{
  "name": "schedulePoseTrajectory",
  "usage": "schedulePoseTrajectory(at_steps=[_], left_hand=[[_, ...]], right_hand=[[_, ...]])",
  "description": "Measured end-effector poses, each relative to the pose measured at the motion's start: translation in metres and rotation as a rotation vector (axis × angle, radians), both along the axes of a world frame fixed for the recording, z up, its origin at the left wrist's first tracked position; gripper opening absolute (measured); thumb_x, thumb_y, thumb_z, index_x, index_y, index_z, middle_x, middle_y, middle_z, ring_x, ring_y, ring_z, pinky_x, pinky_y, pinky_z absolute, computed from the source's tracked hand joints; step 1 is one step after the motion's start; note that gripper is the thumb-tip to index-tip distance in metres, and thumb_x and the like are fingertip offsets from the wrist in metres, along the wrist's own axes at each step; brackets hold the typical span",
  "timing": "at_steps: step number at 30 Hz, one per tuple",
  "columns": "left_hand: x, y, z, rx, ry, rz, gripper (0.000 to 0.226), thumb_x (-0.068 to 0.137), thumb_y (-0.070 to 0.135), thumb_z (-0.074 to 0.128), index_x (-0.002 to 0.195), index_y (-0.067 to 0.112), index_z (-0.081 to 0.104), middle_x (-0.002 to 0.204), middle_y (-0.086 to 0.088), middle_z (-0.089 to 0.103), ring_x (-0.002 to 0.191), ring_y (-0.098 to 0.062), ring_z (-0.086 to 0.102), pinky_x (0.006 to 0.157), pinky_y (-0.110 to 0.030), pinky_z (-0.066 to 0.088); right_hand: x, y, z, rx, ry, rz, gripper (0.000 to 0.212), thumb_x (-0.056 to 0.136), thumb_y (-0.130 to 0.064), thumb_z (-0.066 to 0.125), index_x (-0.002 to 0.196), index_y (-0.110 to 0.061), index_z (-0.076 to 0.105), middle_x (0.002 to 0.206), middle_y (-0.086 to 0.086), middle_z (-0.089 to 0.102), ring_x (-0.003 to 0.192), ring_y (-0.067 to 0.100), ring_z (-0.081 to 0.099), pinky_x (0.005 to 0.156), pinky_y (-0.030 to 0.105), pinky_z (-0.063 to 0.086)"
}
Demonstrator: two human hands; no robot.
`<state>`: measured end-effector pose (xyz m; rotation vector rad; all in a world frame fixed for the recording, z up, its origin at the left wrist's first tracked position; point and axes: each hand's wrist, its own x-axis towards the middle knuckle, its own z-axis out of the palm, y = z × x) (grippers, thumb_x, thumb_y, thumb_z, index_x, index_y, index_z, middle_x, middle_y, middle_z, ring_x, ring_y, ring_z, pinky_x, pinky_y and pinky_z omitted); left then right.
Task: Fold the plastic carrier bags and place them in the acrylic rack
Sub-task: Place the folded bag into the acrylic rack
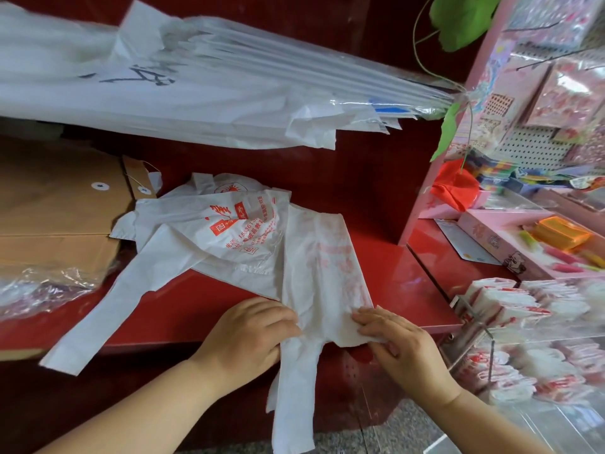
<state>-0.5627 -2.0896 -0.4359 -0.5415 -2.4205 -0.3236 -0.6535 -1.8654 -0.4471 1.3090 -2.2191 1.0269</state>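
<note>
Acrylic rack [473, 317] full of folded carrier bags [504, 304] (white, red-printed)

carrier bags [271, 244]: white, red print | counter [393, 283]: red | envelopes [55, 221]: brown

Head view; looks forward-down; close over red counter [376, 276] edge
</note>
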Motion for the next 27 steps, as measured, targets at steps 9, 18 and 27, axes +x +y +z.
schedulePoseTrajectory(at_steps=[9,18,27], left_hand=[[-0.012,0.013,0.016,0.749,-0.384,0.282,0.028,0.074,0.039,0.062,0.063,0.013,0.066,0.058,0.0,0.062,0.053,-0.008,0.051,0.06,-0.027,0.037],[-0.029,0.029,0.028,0.506,-0.511,0.686,0.038,0.087,0.046,0.053,0.059,0.021,0.045,0.053,0.003,0.045,0.063,-0.016,0.05,0.049,-0.022,0.027],[-0.024,0.035,0.027,0.37,-0.31,0.697,0.025,0.091,0.038,0.05,0.094,0.023,0.031,0.089,0.01,0.059,0.088,-0.017,0.062,0.062,-0.02,0.034]], right_hand=[[0.009,-0.007,0.01,-0.084,-0.194,-0.181,0.004,0.08,-0.025,0.067,0.08,-0.022,0.069,0.078,-0.028,0.061,0.088,0.0,0.06,0.083,0.001,0.037],[0.002,-0.024,0.022,-0.06,-0.367,-0.488,0.012,0.085,-0.016,0.061,0.074,-0.017,0.066,0.058,-0.015,0.05,0.075,0.005,0.046,0.077,0.02,0.016],[-0.003,-0.031,0.031,0.166,-0.274,-0.591,0.021,0.088,-0.043,0.053,0.099,-0.028,0.064,0.061,-0.015,0.044,0.08,0.008,0.045,0.074,0.021,0.011]])
